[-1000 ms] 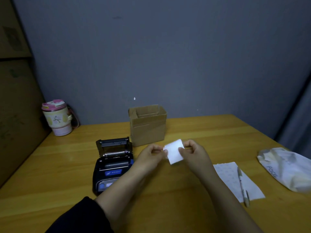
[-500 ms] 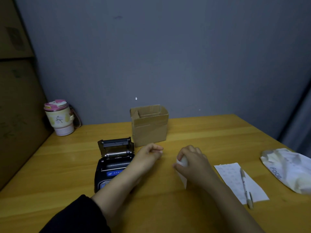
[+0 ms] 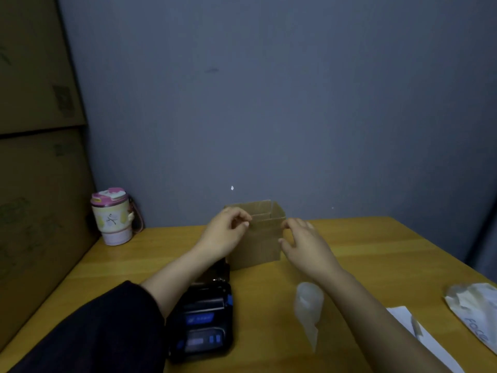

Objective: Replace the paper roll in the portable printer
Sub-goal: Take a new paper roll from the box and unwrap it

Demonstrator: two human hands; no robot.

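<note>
Nearest, at 6 o'clock, the black plastic portable printer [image 3: 204, 319] lies on the wooden table [image 3: 349, 251], partly under the left forearm; a blurred whitish paper strip [image 3: 308, 308] lies just right of it. Toward 12 o'clock, the left hand [image 3: 228, 232] pinches the open cardboard box [image 3: 258, 238] rim; the right hand [image 3: 304, 238], fingers spread, touches its side. Contents hidden

A pink-lidded tumbler [image 3: 113, 216] stands at the wooden table's [image 3: 376, 254] far left corner, against the grey-blue wall [image 3: 269, 103]. Large cardboard cartons [image 3: 35, 157] are stacked to the left. At the right edge lie a crumpled white bag [image 3: 476, 310] and a pen [image 3: 416, 328] on a white sheet [image 3: 435, 345].
</note>
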